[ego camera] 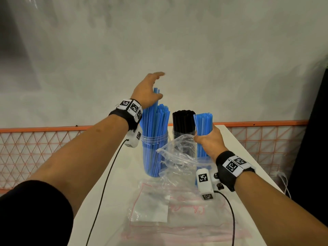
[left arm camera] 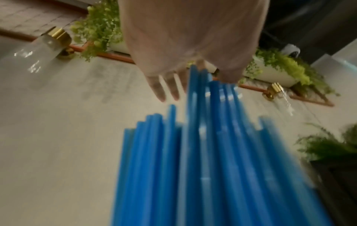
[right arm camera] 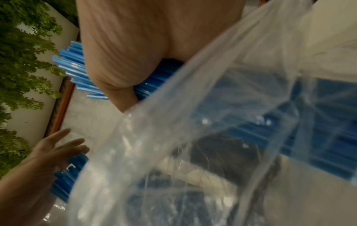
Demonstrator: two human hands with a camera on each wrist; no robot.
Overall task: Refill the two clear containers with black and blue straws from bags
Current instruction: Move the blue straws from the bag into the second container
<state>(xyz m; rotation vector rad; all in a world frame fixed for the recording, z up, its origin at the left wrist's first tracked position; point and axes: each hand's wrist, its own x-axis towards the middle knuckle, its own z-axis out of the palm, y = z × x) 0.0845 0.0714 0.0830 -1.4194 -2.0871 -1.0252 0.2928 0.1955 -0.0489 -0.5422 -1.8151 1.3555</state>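
A clear container (ego camera: 154, 157) on the white table holds many blue straws (ego camera: 156, 119), some standing taller than the rest. My left hand (ego camera: 148, 89) is at their tops, fingers (left arm camera: 164, 87) straight and spread, thumb beside the tallest straws (left arm camera: 195, 94). To the right stands a second clear container full of black straws (ego camera: 183, 121). My right hand (ego camera: 210, 142) grips an upright bundle of blue straws (ego camera: 203, 126) whose lower ends sit inside a crumpled clear bag (ego camera: 177, 153). The bag (right arm camera: 222, 122) fills most of the right wrist view.
A flat empty zip bag (ego camera: 168, 208) with red markings lies on the near part of the table (ego camera: 124, 174). Black wrist cables (ego camera: 106, 181) trail over the table. An orange mesh barrier (ego camera: 35, 153) runs behind, against a grey wall. A dark panel (ego camera: 314, 139) stands at right.
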